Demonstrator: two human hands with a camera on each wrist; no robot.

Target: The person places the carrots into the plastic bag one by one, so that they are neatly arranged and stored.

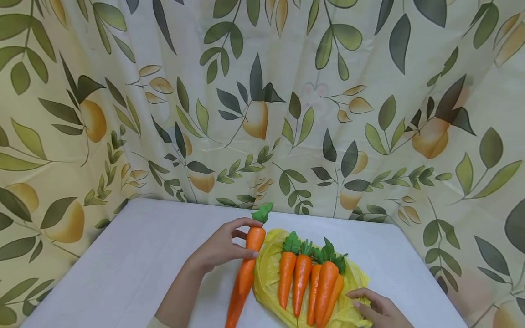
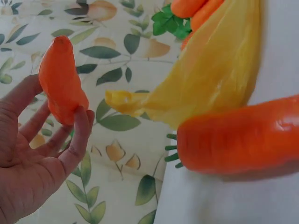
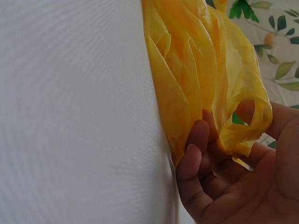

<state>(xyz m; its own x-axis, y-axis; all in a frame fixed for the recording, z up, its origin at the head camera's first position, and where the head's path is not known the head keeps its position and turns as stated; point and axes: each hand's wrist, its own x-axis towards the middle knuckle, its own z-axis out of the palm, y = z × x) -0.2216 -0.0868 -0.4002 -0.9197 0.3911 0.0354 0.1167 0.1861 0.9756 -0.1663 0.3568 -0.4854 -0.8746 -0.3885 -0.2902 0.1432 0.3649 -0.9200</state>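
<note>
My left hand [image 1: 221,243] holds an orange toy carrot [image 1: 256,238] with a green leafy top, thumb on one side and fingers on the other. In the left wrist view, the held carrot [image 2: 60,81] points its tip toward the camera. Another large carrot [image 1: 242,284] lies on the table under it, its top end showing short green stubs in the left wrist view. My right hand [image 1: 379,307] is at the right edge of a yellow plastic bag [image 1: 268,273], its curled fingers gripping the thin plastic near a handle loop [image 3: 243,135]. Several carrots [image 1: 302,278] lie side by side on the bag.
A white table [image 1: 164,237] carries everything. Behind it and along both sides hangs a curtain [image 1: 287,159] printed with leaves and fruit. The table's back edge runs close behind the bag.
</note>
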